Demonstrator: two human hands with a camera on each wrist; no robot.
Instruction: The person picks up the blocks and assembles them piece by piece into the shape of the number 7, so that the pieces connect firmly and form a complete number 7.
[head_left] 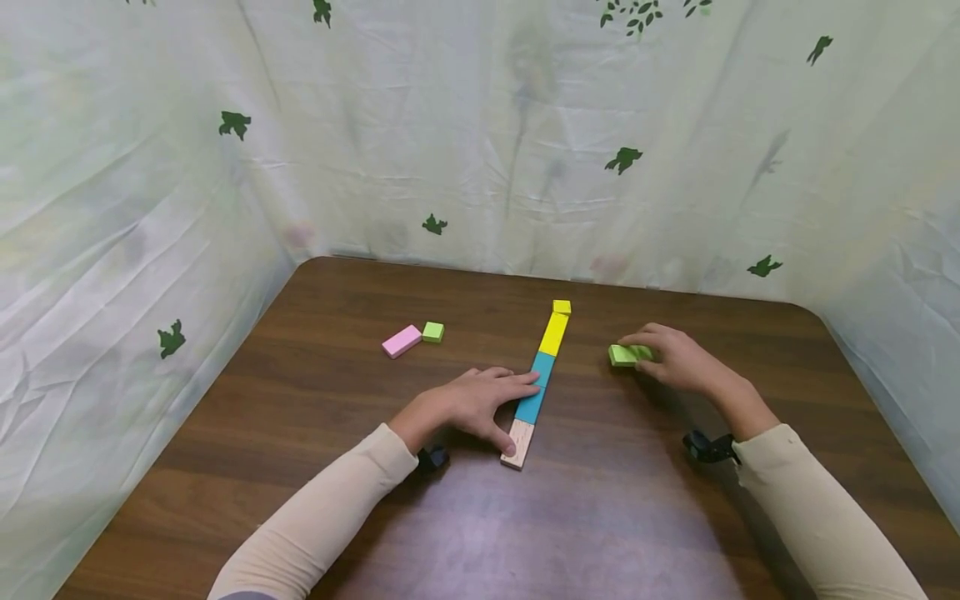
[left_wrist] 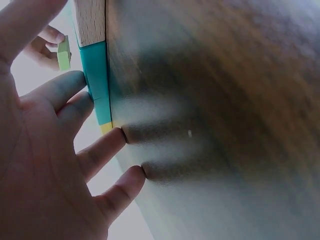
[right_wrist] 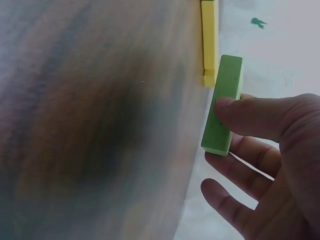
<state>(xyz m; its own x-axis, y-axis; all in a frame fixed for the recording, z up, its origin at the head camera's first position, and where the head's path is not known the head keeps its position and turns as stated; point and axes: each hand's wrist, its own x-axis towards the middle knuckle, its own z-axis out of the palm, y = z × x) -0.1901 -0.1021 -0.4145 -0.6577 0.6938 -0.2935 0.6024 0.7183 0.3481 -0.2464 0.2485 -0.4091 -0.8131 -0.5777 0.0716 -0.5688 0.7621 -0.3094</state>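
A row of blocks runs away from me on the table: a plain wood block (head_left: 519, 442) nearest, then two blue blocks (head_left: 530, 406), a long yellow block (head_left: 553, 335) and a small yellow block (head_left: 562, 307) at the far end. My left hand (head_left: 474, 402) spreads its fingers over the row, fingertips at the blue blocks and thumb at the wood block. To the right, my right hand (head_left: 678, 360) pinches a long green block (right_wrist: 223, 107) between thumb and fingers. In the left wrist view the blue blocks (left_wrist: 96, 75) stand beside the left fingertips.
Left of the row lie a pink block (head_left: 402, 342) and a small green block (head_left: 432, 332), close together. The brown wooden table (head_left: 337, 292) ends at the back against a pale curtain (head_left: 465, 150) with dark green leaf-like shapes.
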